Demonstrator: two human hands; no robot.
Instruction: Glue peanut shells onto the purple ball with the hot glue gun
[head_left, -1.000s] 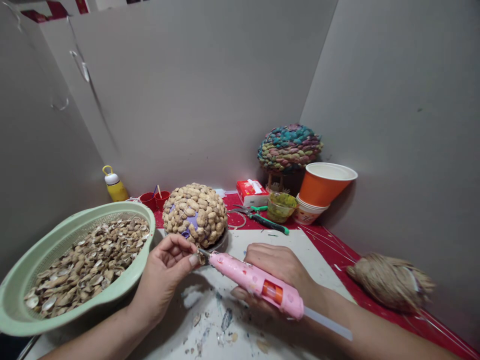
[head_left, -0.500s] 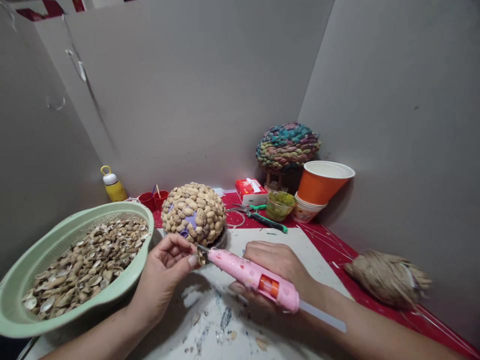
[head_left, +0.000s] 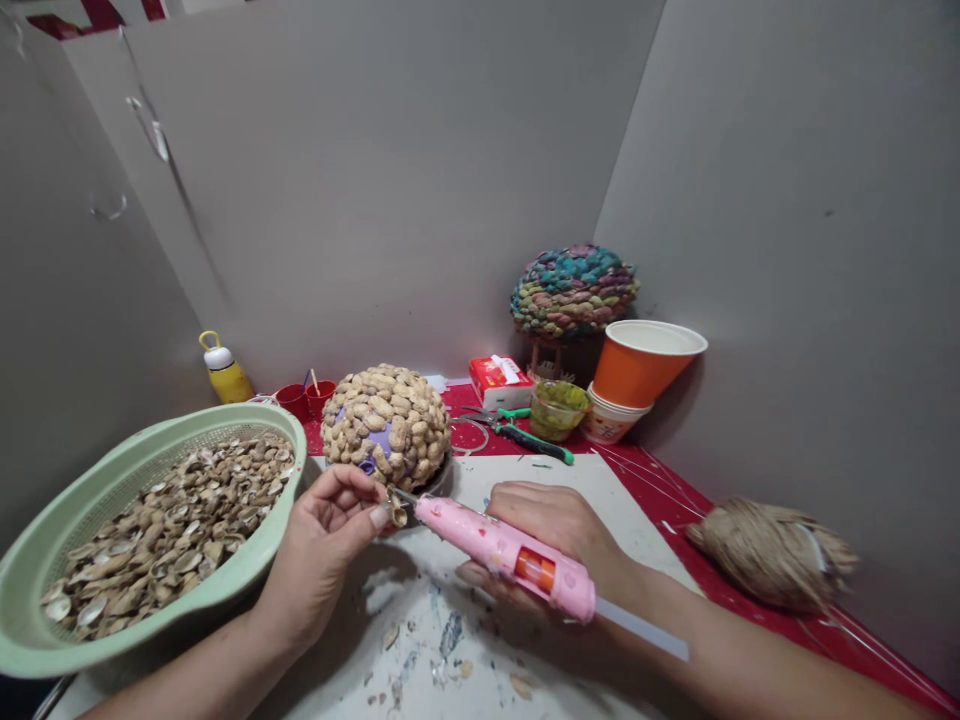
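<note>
My left hand (head_left: 330,540) pinches a peanut shell (head_left: 397,512) between thumb and fingers, its hollow side partly showing. Wrapped around a pink hot glue gun (head_left: 495,550) is my right hand (head_left: 555,530); the metal nozzle points left and touches or nearly touches the shell. A clear glue stick (head_left: 645,630) juts from the gun's back end. Just beyond the shell sits a dome covered with peanut shells (head_left: 397,410), where a few purple patches show through. To the left, a pale green colander (head_left: 292,450) holds a heap of loose shells (head_left: 172,530).
Pliers (head_left: 532,440) with green and black handles lie behind the white board (head_left: 487,480). Farther right stand a glass bowl (head_left: 559,410), an orange paper bucket (head_left: 645,355) and a twine bundle (head_left: 772,555). A yellow bottle (head_left: 227,380) and red cups (head_left: 292,400) line the back left.
Almost nothing differs. The whole view has shifted very slightly, and the shell in my left hand is turned a little at the nozzle.
</note>
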